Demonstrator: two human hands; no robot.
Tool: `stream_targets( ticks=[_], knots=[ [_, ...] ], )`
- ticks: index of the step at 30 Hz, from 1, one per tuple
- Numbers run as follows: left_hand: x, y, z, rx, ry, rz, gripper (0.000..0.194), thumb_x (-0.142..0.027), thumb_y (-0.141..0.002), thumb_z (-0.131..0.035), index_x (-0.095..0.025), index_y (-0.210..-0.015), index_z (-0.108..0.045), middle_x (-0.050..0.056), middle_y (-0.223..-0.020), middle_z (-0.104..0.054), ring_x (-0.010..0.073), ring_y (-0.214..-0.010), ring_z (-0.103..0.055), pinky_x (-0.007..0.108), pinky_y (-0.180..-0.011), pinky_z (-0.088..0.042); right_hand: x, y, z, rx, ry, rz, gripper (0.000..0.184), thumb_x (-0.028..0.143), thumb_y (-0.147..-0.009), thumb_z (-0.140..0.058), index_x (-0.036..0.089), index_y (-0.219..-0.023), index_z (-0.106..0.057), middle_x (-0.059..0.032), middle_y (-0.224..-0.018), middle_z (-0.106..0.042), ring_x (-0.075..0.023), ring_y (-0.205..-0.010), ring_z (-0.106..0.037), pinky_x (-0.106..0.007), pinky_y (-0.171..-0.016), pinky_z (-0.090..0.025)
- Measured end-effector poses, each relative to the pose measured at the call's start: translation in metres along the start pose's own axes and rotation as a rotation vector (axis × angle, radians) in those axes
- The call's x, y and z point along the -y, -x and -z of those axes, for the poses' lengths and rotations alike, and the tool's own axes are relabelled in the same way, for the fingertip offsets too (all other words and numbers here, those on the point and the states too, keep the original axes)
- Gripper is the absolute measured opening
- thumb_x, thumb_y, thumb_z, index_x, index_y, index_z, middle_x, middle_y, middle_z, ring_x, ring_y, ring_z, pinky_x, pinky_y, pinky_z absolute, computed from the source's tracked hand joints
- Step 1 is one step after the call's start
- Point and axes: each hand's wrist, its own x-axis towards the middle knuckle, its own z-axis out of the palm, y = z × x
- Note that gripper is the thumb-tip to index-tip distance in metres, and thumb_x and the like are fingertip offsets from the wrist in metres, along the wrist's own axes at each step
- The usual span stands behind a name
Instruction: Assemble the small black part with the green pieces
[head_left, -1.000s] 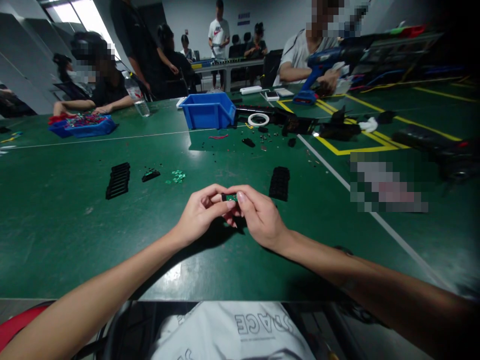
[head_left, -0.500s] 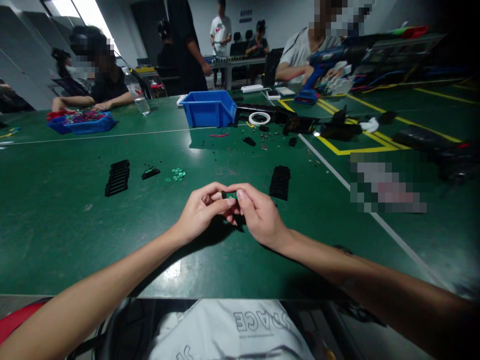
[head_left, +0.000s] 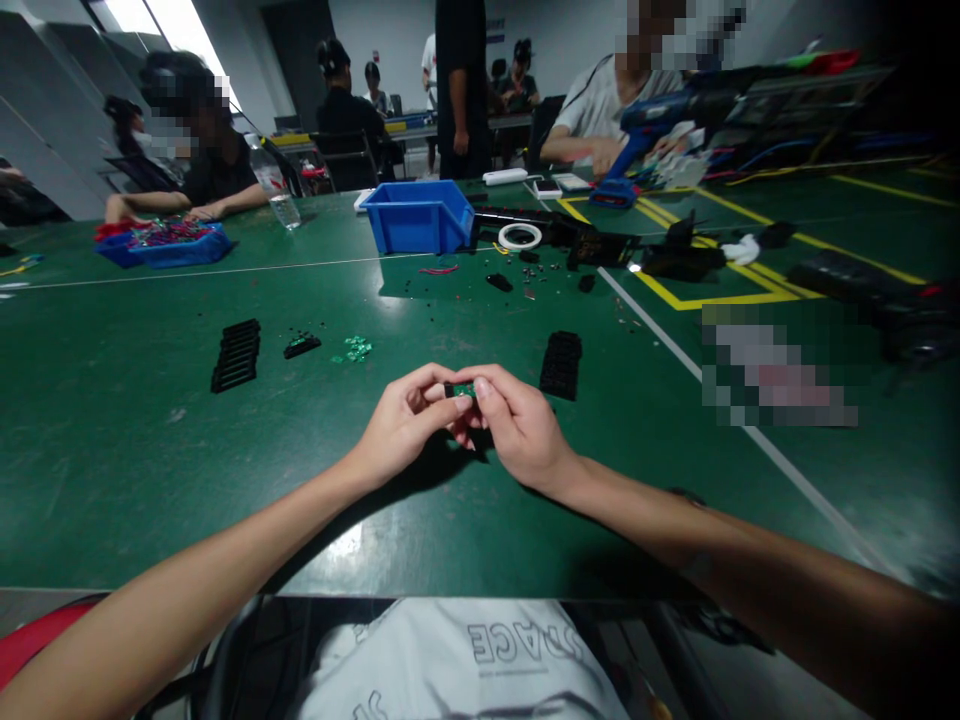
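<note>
Between my two hands is a small black piece with a green circuit board (head_left: pixel 463 390) on it, partly covered by my fingers. My left hand (head_left: pixel 409 418) grips its left end, thumb on the face toward me. At the other end, my right hand (head_left: pixel 525 425) pinches it with the thumb on top. Just beyond my right hand lies a black slotted plastic part (head_left: pixel 561 365). To the left on the table are a black ribbed rack (head_left: pixel 236 355), a small black piece with tiny bits on it (head_left: pixel 301 346) and a little pile of green circuit boards (head_left: pixel 357 349).
Farther back on the green table (head_left: pixel 150 470) stand a blue bin (head_left: pixel 416 220), a white tape roll (head_left: pixel 519 237), a water bottle (head_left: pixel 283 205) and a blue cordless drill (head_left: pixel 626 160). Small screws and scraps lie scattered in front. Other people sit across the table.
My hands and the piece they hold stay almost still. In the background, the standing person in dark clothes has moved to the right.
</note>
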Motion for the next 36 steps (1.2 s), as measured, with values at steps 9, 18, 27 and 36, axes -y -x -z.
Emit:
stream_targets(
  ticks=[9, 18, 27, 36],
  knots=[
    [-0.0006, 0.0019, -0.0001, 0.0, 0.016, -0.01, 0.026, -0.038, -0.09, -0.069, -0.016, -0.103, -0.064, 0.002, -0.078, -0.07, 0.0159, -0.067, -0.067, 0.029, -0.065, -0.058, 0.0025, -0.0017, 0.0031, -0.022, 0.068, 0.024, 0.027, 0.036, -0.107, -0.042, 0.023, -0.116, -0.064, -0.002, -0.081, -0.067, -0.0162, -0.068, -0.066, -0.03, -0.063, -0.055],
    [0.0001, 0.0029, 0.0046, -0.023, 0.009, 0.011, 0.027, -0.04, -0.091, -0.066, -0.016, -0.104, -0.068, 0.005, -0.08, -0.074, 0.0172, -0.062, -0.067, 0.033, -0.065, -0.058, 0.0033, -0.0008, 0.0053, -0.004, 0.071, 0.032, 0.03, 0.038, -0.106, -0.042, 0.023, -0.117, -0.065, -0.0012, -0.077, -0.063, -0.0164, -0.067, -0.064, -0.032, -0.066, -0.055],
    [0.0001, 0.0028, 0.0037, -0.029, -0.019, -0.021, 0.027, -0.039, -0.09, -0.069, -0.015, -0.104, -0.068, 0.005, -0.081, -0.073, 0.0146, -0.059, -0.066, 0.029, -0.061, -0.057, 0.0027, -0.0003, 0.0073, 0.019, 0.021, -0.023, 0.031, 0.039, -0.106, -0.043, 0.023, -0.121, -0.065, -0.0028, -0.081, -0.066, -0.0178, -0.075, -0.066, -0.032, -0.068, -0.055],
    [0.0013, 0.0018, 0.0059, 0.004, 0.001, -0.03, 0.027, -0.038, -0.093, -0.067, -0.013, -0.101, -0.065, 0.004, -0.075, -0.071, 0.0132, -0.057, -0.065, 0.027, -0.059, -0.058, 0.0082, -0.0049, 0.0095, 0.113, -0.234, -0.069, 0.022, 0.025, -0.096, -0.06, 0.02, -0.118, -0.062, 0.0011, -0.076, -0.067, -0.0132, -0.062, -0.065, -0.024, -0.053, -0.051]
  ],
)
